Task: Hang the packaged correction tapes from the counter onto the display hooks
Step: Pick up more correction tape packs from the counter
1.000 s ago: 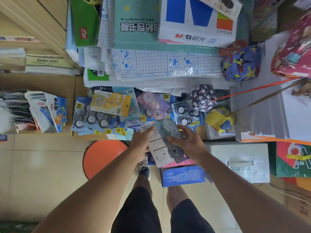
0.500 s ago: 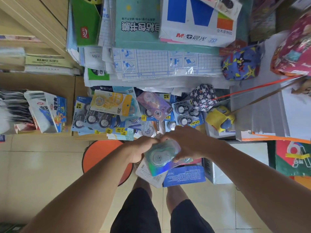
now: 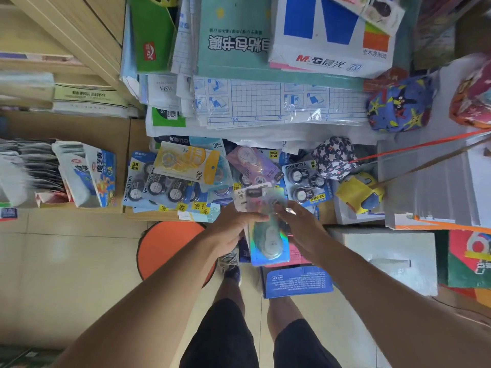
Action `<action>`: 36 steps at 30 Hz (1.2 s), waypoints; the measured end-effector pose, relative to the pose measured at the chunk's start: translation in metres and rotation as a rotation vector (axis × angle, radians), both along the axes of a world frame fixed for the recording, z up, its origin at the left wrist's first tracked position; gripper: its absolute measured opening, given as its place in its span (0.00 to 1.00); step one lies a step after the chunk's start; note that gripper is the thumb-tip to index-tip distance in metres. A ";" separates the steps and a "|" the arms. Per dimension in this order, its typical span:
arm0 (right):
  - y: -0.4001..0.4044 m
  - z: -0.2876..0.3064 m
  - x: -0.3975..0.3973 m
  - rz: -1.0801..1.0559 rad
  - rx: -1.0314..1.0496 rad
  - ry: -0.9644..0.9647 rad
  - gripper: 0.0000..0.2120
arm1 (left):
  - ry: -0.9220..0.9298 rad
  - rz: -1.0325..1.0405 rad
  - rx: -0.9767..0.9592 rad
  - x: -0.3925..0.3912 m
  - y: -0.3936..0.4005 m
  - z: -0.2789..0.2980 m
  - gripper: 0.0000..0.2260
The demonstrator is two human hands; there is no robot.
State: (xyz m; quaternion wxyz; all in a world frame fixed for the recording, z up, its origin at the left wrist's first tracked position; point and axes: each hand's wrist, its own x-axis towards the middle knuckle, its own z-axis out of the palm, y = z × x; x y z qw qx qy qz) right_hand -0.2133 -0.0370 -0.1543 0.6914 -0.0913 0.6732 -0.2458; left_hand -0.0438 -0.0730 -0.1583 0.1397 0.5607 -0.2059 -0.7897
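**Both hands hold a holographic correction-tape pack at the front edge of the surface**

The surface (image 3: 138,134) fills the upper half of the view and is heaped with goods. Toward its back edge lies a stack of book-cover film sheets (image 3: 255,102) with a ream of copy paper (image 3: 329,35) on top. On the floor below stand an orange stool (image 3: 170,251) under the left forearm and a blue box (image 3: 297,284) just beside the person's legs.

Along the front edge of the surface lies a spread of packaged correction tapes (image 3: 170,187): blue value packs at the left, a yellow pack (image 3: 186,162) lying on top of them, a pink pack (image 3: 252,163) near the middle, and another blue value pack (image 3: 305,181) to the right.

The left hand (image 3: 231,229) and the right hand (image 3: 297,229) meet just past that front edge, over the floor. Between them is a holographic pack (image 3: 268,235), held upright with its hang-tab end toward the surface. The left fingers curl round its left side with the thumb (image 3: 255,216) across the front; the right fingers pinch its right edge near the top. Whether further packs sit behind it cannot be told.
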 end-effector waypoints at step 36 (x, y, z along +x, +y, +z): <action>-0.026 0.004 -0.003 0.092 -0.455 0.424 0.09 | -0.503 0.056 -0.358 0.075 -0.033 -0.031 0.20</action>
